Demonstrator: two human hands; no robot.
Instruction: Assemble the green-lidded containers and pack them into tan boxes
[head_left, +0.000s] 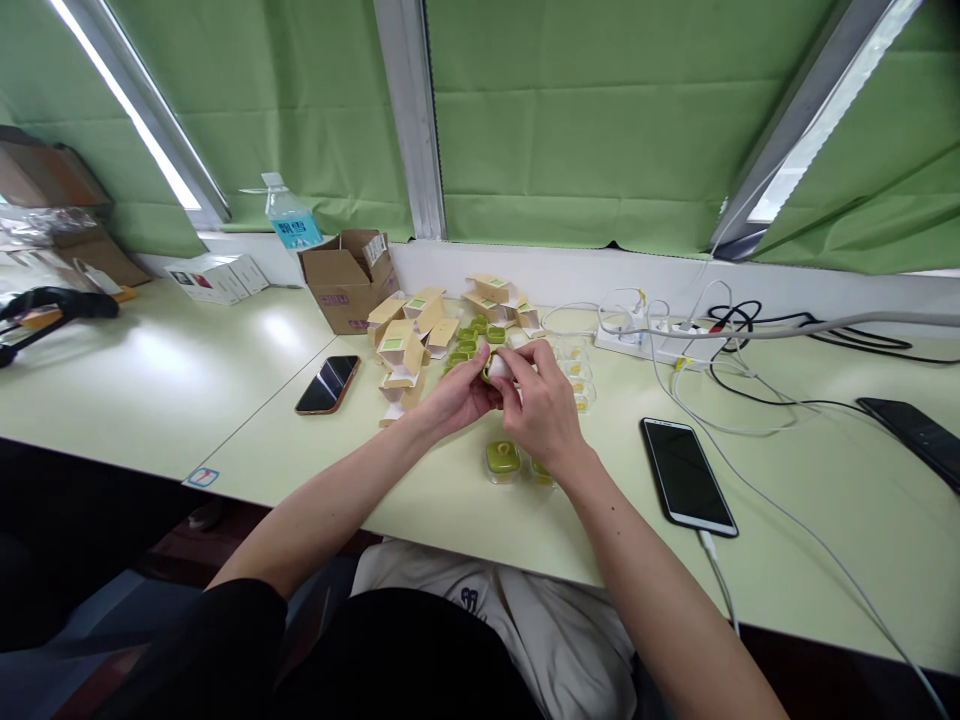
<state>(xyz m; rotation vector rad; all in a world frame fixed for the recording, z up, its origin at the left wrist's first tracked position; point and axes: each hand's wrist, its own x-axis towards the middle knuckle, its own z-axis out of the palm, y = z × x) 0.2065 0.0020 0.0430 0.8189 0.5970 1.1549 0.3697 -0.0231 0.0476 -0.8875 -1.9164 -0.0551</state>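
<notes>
Above the table, my left hand [463, 396] is closed around a small green lid [487, 372]. The fingers of my right hand [546, 402] pinch a small white piece [500, 367] against that lid; what kind of piece it is I cannot make out. Just below my hands stands a small clear container with a green lid [502, 458], and a second lidded container [541, 472] is partly hidden by my right wrist. Several green lids [472, 335] lie behind my hands. Clear containers [579, 375] with yellow spots stand in a group beyond my right hand.
Opened small cartons [403, 347] are heaped at the left, in front of a brown cardboard box [349, 285] and a water bottle [291, 215]. One phone [328, 385] lies left, another phone [688, 475] right with its cable attached. Cables run from a power strip [652, 343].
</notes>
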